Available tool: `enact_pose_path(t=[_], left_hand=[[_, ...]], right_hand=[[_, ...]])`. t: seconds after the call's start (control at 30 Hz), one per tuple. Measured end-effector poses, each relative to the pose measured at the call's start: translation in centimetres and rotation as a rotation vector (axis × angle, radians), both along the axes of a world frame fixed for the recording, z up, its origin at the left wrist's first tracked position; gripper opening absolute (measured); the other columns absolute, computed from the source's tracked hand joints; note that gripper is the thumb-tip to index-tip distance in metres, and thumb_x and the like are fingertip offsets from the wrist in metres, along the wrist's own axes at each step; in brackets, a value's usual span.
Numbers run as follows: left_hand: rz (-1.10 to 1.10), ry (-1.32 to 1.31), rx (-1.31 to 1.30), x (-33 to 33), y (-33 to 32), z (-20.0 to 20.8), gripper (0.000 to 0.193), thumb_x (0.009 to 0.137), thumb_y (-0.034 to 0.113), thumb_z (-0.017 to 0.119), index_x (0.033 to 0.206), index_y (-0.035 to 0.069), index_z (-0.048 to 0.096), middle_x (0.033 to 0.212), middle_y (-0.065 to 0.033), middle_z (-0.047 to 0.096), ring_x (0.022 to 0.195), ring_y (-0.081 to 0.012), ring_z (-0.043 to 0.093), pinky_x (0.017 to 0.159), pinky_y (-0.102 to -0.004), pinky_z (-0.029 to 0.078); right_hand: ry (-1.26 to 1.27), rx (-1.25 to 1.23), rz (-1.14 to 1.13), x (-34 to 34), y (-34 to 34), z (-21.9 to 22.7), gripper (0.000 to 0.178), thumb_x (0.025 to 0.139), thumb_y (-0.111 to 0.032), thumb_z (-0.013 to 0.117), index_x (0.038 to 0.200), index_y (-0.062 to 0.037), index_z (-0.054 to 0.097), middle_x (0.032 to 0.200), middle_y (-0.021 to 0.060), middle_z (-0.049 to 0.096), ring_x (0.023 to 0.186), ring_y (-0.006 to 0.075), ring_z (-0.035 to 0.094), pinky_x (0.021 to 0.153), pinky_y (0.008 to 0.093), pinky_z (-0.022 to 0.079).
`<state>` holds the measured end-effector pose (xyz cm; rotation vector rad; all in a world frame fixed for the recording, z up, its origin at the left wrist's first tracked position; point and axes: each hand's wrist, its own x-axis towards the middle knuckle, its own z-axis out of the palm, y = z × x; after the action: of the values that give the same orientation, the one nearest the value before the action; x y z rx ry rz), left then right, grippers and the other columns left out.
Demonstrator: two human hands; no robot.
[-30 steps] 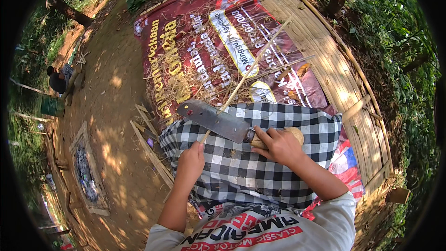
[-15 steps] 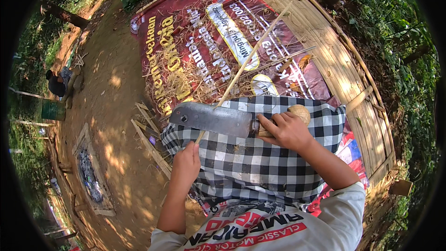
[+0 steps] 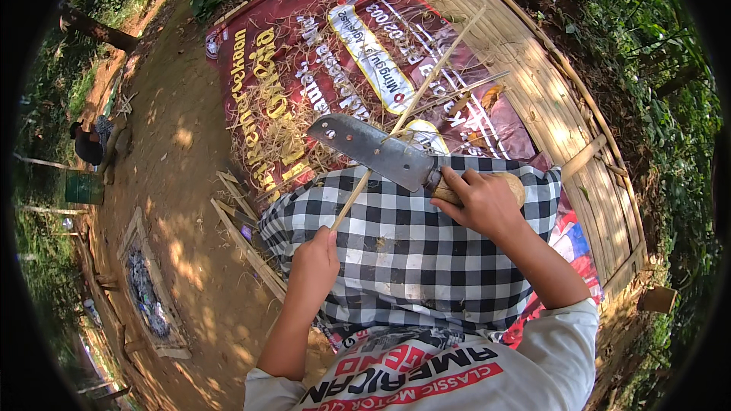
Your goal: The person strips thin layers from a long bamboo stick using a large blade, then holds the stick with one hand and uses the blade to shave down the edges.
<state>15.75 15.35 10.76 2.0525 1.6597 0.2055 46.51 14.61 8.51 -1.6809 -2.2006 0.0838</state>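
My left hand (image 3: 314, 265) grips the near end of a long thin bamboo strip (image 3: 426, 84) that slants up and away to the right. My right hand (image 3: 481, 202) is closed around the pale wooden handle of a broad steel cleaver (image 3: 373, 148). The blade lies across the strip near its lower third, its tip pointing left. Both hands work above a black-and-white checked cloth (image 3: 426, 266) draped over my lap.
A red printed banner (image 3: 304, 68) strewn with thin bamboo shavings covers a bamboo-slat platform (image 3: 548, 99). Split bamboo pieces (image 3: 244, 221) lie on the dirt at the left. A person (image 3: 90, 144) sits far left. Trees and greenery ring the scene.
The cleaver has moved up and to the right along the strip, with my right hand shifting right. My left hand stays gripping the strip's near end.
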Motion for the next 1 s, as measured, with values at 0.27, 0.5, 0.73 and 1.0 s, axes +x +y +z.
enact_pose_path(t=[0.27,0.5,0.73,1.0], left_hand=[[0.008,-0.002,-0.018,-0.8,-1.1,-0.3,0.026,0.100,0.020,0.046,0.085,0.000,0.053,0.068,-0.0267,0.058,0.068,-0.0472,0.059,0.060,-0.0537,0.044],[0.035,-0.039,-0.001,-2.8,-2.0,-1.3,0.025,0.099,0.018,0.046,0.084,-0.001,0.051,0.069,-0.0270,0.056,0.069,-0.0481,0.056,0.058,-0.0510,0.042],[0.127,-0.016,0.038,-7.0,-5.1,-3.3,0.025,0.099,0.016,0.047,0.081,-0.001,0.050,0.065,-0.0264,0.054,0.065,-0.0474,0.055,0.054,-0.0505,0.040],[0.137,-0.043,0.016,-7.3,-6.0,-5.9,0.024,0.098,0.015,0.049,0.080,-0.001,0.048,0.064,-0.0256,0.053,0.062,-0.0469,0.055,0.053,-0.0493,0.040]], right_hand=[[0.013,-0.033,0.035,0.2,-1.1,-0.5,0.049,0.083,-0.050,0.067,0.111,-0.0100,0.063,0.070,0.0104,0.061,0.056,0.0281,0.064,0.053,0.0402,0.050],[0.083,0.000,-0.027,0.6,-0.8,0.1,0.049,0.083,-0.048,0.068,0.112,-0.0097,0.062,0.068,0.0103,0.060,0.053,0.0289,0.062,0.049,0.0414,0.050],[0.009,0.088,0.051,0.7,0.4,-0.9,0.050,0.078,-0.049,0.072,0.112,-0.0130,0.065,0.067,0.0074,0.058,0.057,0.0261,0.062,0.054,0.0387,0.050],[0.008,-0.071,0.000,0.2,0.5,-2.2,0.050,0.085,-0.049,0.065,0.113,-0.0078,0.061,0.067,0.0120,0.062,0.056,0.0283,0.064,0.048,0.0402,0.049]])
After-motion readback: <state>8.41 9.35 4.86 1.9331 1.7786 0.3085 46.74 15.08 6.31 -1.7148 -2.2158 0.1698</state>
